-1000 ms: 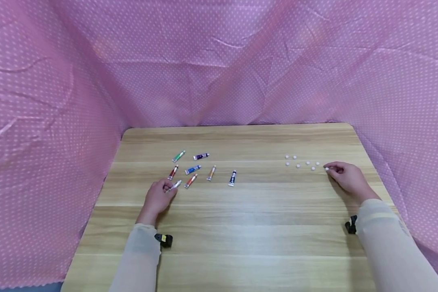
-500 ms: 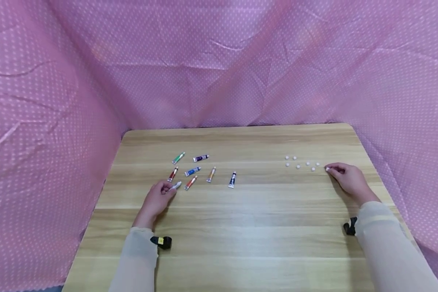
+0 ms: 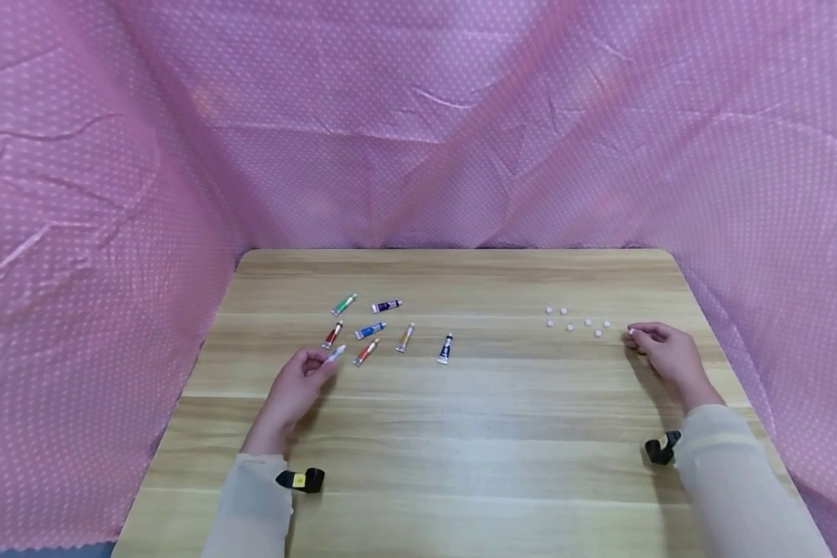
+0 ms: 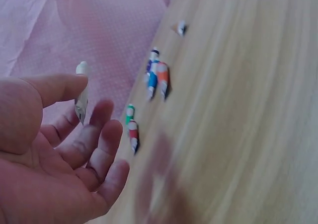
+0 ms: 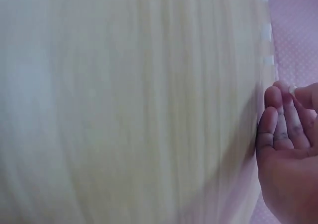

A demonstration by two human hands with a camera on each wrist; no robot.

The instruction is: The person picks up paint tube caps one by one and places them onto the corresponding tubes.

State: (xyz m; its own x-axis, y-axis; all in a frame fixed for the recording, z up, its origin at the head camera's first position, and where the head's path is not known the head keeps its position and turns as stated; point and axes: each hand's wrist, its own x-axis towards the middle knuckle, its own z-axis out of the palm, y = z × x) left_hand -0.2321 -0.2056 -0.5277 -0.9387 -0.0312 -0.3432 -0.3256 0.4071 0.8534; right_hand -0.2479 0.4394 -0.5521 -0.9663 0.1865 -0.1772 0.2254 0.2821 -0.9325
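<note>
Between thumb and fingers, my left hand (image 3: 294,387) pinches a small white paint tube (image 4: 81,97), its capped end up in the left wrist view. On the table beside it lie a dark red paint tube (image 3: 332,335) and an orange paint tube (image 3: 366,353). Over at the right, my right hand (image 3: 675,358) pinches a tiny white cap-like piece (image 3: 632,332) between thumb and fingertip; the right wrist view shows only its edge. Several similar white pieces (image 3: 588,322) lie just left of that hand.
More paint tubes lie at the left: green (image 3: 344,304), purple (image 3: 387,307), blue (image 3: 370,331), yellow (image 3: 405,338) and dark navy (image 3: 445,349). The wooden table (image 3: 516,449) is bordered by a pink dotted cloth (image 3: 418,155) at the back and sides.
My left hand has raised the white paint tube off the table. The right hand has lifted its small white piece slightly, away from the others. The head view has tilted a little.
</note>
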